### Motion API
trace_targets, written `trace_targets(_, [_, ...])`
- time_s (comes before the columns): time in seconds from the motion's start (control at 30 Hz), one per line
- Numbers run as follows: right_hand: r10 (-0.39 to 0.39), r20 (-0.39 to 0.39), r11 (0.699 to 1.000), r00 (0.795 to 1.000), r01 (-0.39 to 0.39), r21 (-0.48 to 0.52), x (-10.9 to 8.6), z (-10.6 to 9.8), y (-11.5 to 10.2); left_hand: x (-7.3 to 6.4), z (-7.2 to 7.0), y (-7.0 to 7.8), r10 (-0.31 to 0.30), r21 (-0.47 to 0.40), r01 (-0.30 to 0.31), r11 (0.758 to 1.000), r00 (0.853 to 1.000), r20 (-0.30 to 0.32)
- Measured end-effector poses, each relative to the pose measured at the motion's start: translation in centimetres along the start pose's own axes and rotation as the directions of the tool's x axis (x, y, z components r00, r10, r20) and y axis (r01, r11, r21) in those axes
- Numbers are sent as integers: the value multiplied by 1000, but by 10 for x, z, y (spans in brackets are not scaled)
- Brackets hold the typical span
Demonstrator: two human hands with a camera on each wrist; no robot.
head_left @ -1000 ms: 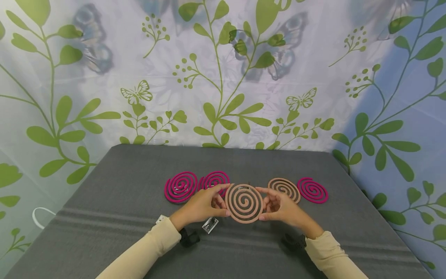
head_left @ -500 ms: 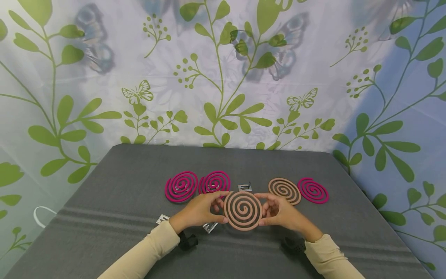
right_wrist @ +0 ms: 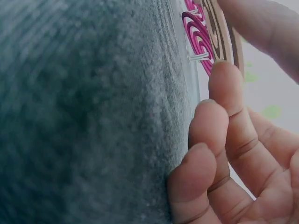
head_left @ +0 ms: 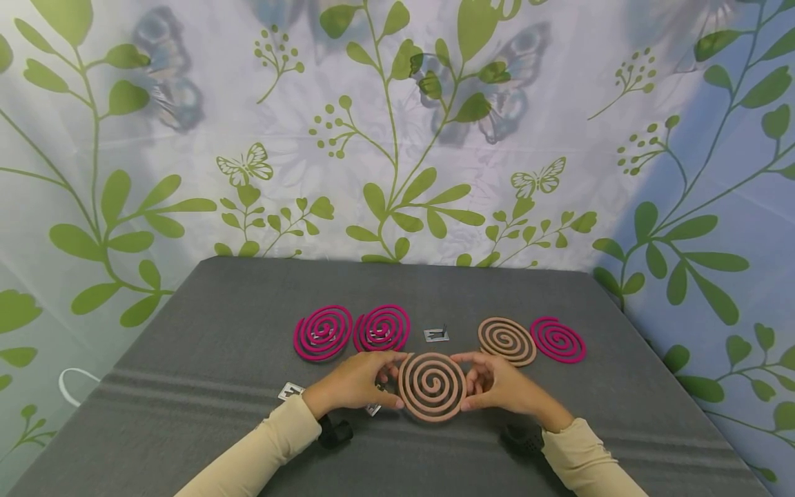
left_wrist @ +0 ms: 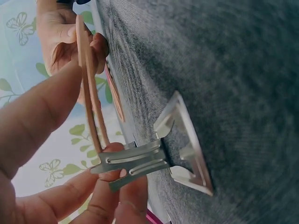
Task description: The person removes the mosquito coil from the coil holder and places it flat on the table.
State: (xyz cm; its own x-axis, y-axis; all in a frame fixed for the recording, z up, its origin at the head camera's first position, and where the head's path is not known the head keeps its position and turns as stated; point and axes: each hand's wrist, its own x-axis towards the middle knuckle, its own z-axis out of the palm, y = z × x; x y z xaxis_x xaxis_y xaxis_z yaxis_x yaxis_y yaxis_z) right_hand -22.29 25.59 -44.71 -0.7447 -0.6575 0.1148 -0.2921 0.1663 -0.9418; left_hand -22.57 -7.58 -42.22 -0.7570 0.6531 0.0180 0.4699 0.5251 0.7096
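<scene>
Between my two hands I hold a tan mosquito coil (head_left: 433,384) above the table, its spiral face toward the head camera. My left hand (head_left: 357,381) pinches its left edge, and my right hand (head_left: 506,383) pinches the right edge. In the left wrist view the coil (left_wrist: 88,88) shows edge-on as two thin layers, slightly apart. A metal coil stand (left_wrist: 140,161) with a raised tongue rests on the table close to my left fingers; I cannot tell whether they touch it. In the right wrist view, thumb and forefinger are at the coil's rim (right_wrist: 236,46).
Two pink coils (head_left: 323,333) sit on metal stands at the back left. Behind the held coil lies a bare stand (head_left: 437,335). Another tan coil (head_left: 506,341) and a pink coil (head_left: 557,339) lie to the right. One more stand (head_left: 290,391) is by my left wrist.
Both hands have come down and nearer to me with the tan coil. The bare stand behind it is now in full view. The other coils have not moved.
</scene>
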Motion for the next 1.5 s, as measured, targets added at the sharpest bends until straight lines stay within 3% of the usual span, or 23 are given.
trace_targets(0.2, [32,2,998,999,-32,-63,0,2,1,-1,0,-1,2,10,-2,1000,1000,25])
trace_targets(0.43, [76,-2,990,997,-76,-119,2,6,-2,1,3,-7,54,9,-55,998,996,72])
trace_targets(0.67, [85,-2,989,996,-85,-121,3,7,-2,-2,1,-2,-10,-10,10,1000,998,69])
trace_targets(1.07, [89,17,989,996,-86,-122,2,3,2,-4,-3,0,-21,-32,24,999,997,81])
trace_targets(1.3, [74,10,990,997,-73,-124,0,2,1,-6,-11,1,25,-43,-20,999,995,97])
trace_targets(1.5, [53,-7,989,999,-54,-137,1,1,-1,-8,-21,1,23,-18,-21,1000,992,124])
